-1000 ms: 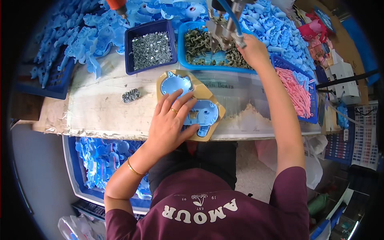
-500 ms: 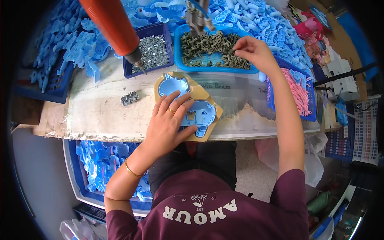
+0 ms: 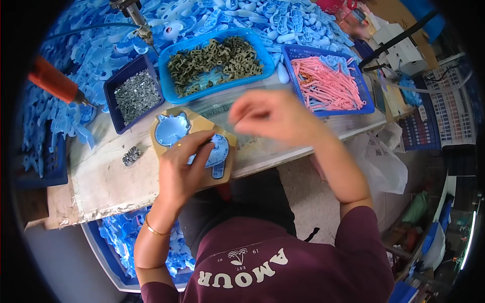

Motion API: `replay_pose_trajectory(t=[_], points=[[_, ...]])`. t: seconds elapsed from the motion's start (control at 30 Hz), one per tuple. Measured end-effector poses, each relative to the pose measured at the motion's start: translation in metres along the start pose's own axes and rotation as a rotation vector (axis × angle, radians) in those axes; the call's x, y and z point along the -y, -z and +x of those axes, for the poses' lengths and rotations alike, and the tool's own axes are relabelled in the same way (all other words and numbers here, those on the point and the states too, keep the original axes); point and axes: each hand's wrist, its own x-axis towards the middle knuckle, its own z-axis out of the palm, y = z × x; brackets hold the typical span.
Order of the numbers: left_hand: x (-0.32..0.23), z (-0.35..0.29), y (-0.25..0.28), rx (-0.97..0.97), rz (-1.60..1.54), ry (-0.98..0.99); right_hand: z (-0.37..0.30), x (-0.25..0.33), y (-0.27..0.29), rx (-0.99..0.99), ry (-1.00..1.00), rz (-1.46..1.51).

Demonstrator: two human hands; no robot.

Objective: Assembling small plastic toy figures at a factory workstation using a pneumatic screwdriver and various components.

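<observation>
A tan fixture block (image 3: 220, 124) lies on the worktable with two light blue plastic shells in it: a round hollow head shell (image 3: 172, 130) and a body shell (image 3: 218, 151) with a short leg. My left hand (image 3: 178, 169) is over the body shell and partly hides it; its thumb and fingers are apart. Just right of the block, above the table, my right hand (image 3: 275, 117) is blurred. Its fingers curl toward the thumb, and anything between them is too smeared to name. Behind it sits a bright blue tray (image 3: 166, 83) of dark olive-grey clips (image 3: 217, 63).
A dark blue bin (image 3: 117, 118) of small metal pieces and an orange power screwdriver (image 3: 55, 81) are at left. Beside the block lies a small metal clump (image 3: 132, 156). A basket (image 3: 328, 109) of pink strips stands right. Blue shells (image 3: 212, 20) heap behind; a metal tool (image 3: 141, 30) hangs above.
My right hand has left the clip tray and come nearer the fixture block. My left hand has lifted from lying flat to a raised, bent pose. The whole view has turned and shifted.
</observation>
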Motion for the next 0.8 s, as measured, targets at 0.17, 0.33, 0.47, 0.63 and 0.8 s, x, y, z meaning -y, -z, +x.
replay_pose_trajectory(t=[0.17,0.33,0.47,0.63,0.8], points=[[0.011,-0.009,0.013,0.030,-0.313,0.312,-0.041,-0.063,0.138,-0.485,-0.211,-1.055],[0.015,-0.008,0.011,0.045,-0.661,0.426,-0.058,-0.121,0.189,-0.390,-0.342,-1.207],[0.017,-0.011,0.014,0.084,-0.639,0.433,-0.057,-0.128,0.195,-0.331,-0.314,-1.221],[0.016,-0.012,0.017,0.051,-0.739,0.482,-0.066,-0.122,0.211,-0.287,-0.137,-0.965],[0.020,-0.015,0.016,0.079,-0.715,0.453,-0.066,-0.112,0.229,-0.449,-0.272,-0.476]])
